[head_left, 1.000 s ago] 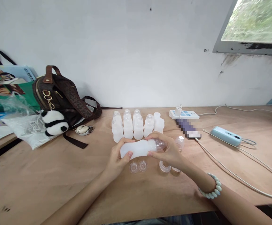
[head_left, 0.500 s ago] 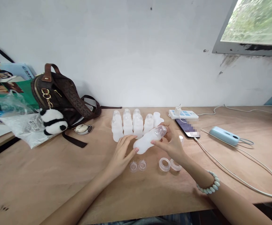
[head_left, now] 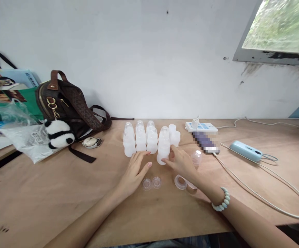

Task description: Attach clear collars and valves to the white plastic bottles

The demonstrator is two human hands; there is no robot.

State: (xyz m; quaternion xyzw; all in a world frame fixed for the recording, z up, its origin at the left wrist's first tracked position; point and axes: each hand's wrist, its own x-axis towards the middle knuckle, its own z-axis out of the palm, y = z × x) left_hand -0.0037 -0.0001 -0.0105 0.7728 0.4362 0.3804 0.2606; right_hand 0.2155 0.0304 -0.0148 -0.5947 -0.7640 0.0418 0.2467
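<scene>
I see bare counter (head_left: 48, 199) open on my left; ahead, bottles (head_left: 149, 140) block the way, small caps (head_left: 151, 183) and rings (head_left: 180, 181) crowd the middle, cable (head_left: 263, 196) crosses right.

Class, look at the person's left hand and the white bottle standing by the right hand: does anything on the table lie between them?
Nothing visible does. Only bare table separates the left hand from the white bottle, which the right hand touches. The small clear caps lie nearer the camera.

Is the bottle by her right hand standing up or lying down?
Upright. The bottle stands on its base on the table, cap on top, at the front of the bottle group; the right hand touches its side.
</scene>
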